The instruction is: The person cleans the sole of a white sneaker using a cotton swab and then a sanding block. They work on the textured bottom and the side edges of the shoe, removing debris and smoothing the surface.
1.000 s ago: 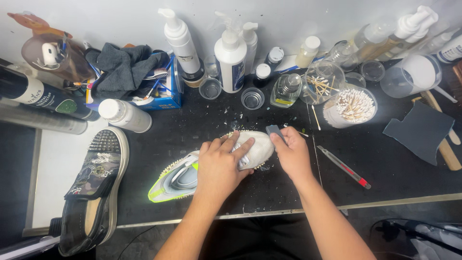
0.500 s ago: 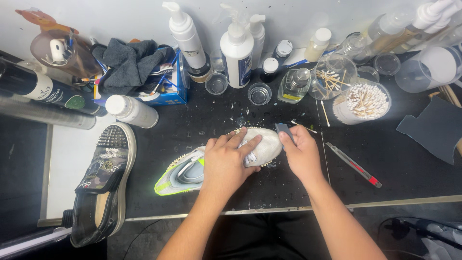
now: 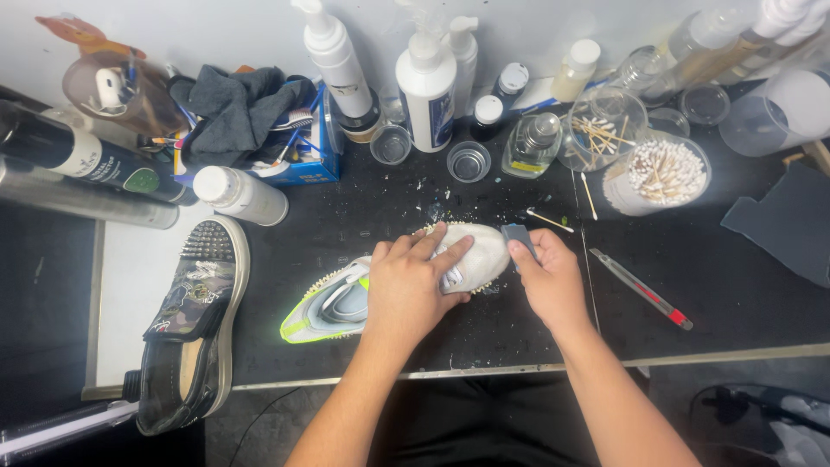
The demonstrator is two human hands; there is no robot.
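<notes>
Directly below the head camera, a small white shoe point(image 3: 406, 281) lies on its side on the black surface point(image 3: 363, 216), its long axis running from the yellow-edged heel at lower left up to the rounded toe at upper right. The left hand point(image 3: 406, 290) lies flat over the middle of the shoe, fingers spread and curled down onto the toe, pinning it in place. The right hand point(image 3: 549, 281) sits just beside the toe on the right, its fingers pinched around a small grey block point(image 3: 519, 235) whose end touches the toe tip. So the shoe lies between the two hands, the left on top of it and the right at its far end. Along the back edge stand white pump bottles point(image 3: 425, 82), small cups and a jar of cotton swabs point(image 3: 661, 177). A red-tipped knife point(image 3: 641, 290) rests to the right, and a dark studded shoe point(image 3: 194, 324) lies well apart at the left.
</notes>
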